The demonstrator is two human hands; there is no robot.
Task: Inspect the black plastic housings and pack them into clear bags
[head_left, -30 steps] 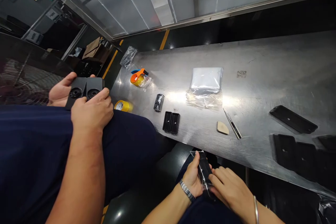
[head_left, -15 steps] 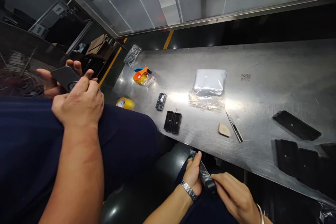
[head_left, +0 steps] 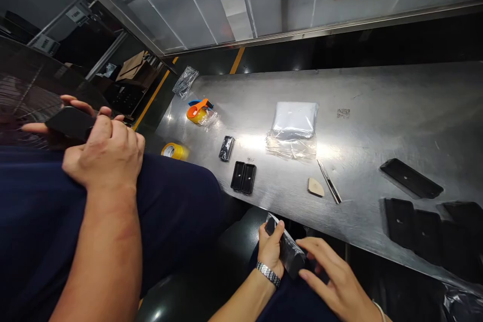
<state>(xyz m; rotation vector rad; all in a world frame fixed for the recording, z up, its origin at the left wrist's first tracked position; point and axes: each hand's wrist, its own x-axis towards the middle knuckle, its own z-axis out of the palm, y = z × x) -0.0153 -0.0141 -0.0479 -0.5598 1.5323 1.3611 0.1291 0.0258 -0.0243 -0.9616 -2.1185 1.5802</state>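
My left hand [head_left: 272,249], with a metal watch at the wrist, is closed round a narrow black plastic piece [head_left: 292,256] wrapped in clear film, held low in front of the table edge. Light glints off the wrap. Beside the lower end of the piece is my right hand [head_left: 332,276]. Its thumb and fingers are apart; I cannot tell whether a fingertip touches the wrap. Closest on the table are a utility knife [head_left: 329,182] and a beige, rounded block [head_left: 316,187].
On my left, a co-worker's hands [head_left: 109,146] hold a dark flat part [head_left: 70,123]. The metal table [head_left: 377,151] carries small black trays [head_left: 243,177], a bag-wrapped stack [head_left: 295,121], yellow tape [head_left: 172,151], an orange tape dispenser [head_left: 198,110] and several black trays [head_left: 411,178] at right.
My right fingers have loosened from the wrapped piece and spread apart. The piece has turned, showing a broader side. The co-worker's dark part has tilted and moved left. The whole view has shifted slightly.
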